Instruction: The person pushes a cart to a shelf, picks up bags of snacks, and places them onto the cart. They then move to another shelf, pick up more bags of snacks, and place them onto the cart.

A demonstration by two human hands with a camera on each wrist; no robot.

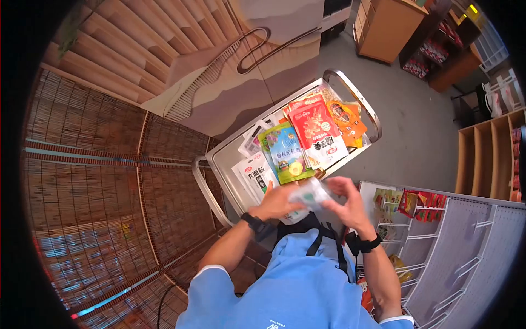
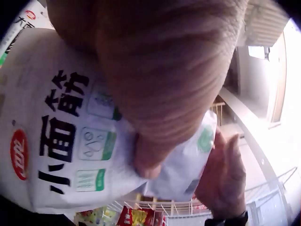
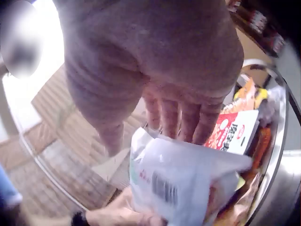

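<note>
My left hand [image 1: 275, 203] grips a white snack bag [image 1: 310, 194] over the near side of the metal cart. In the left wrist view the thumb lies across the white packaging [image 2: 42, 117], which has large black characters, a red oval logo and green-edged pictures. The right hand [image 1: 349, 205] is at the bag's other side, blurred in the head view. Its fingers [image 3: 190, 120] extend loosely with the thumb apart, tips right at the bag's upper edge in the right wrist view. A barcode shows on the bag's side there.
The cart [image 1: 222, 164] has a raised handle at each end. It carries a green-and-blue bag [image 1: 286, 153], a red-and-white bag [image 1: 318, 131], orange packets [image 1: 348, 123] and white bags [image 1: 255, 174]. A rack with hanging packets [image 1: 422, 205] stands to the right, a bamboo screen [image 1: 87, 181] to the left.
</note>
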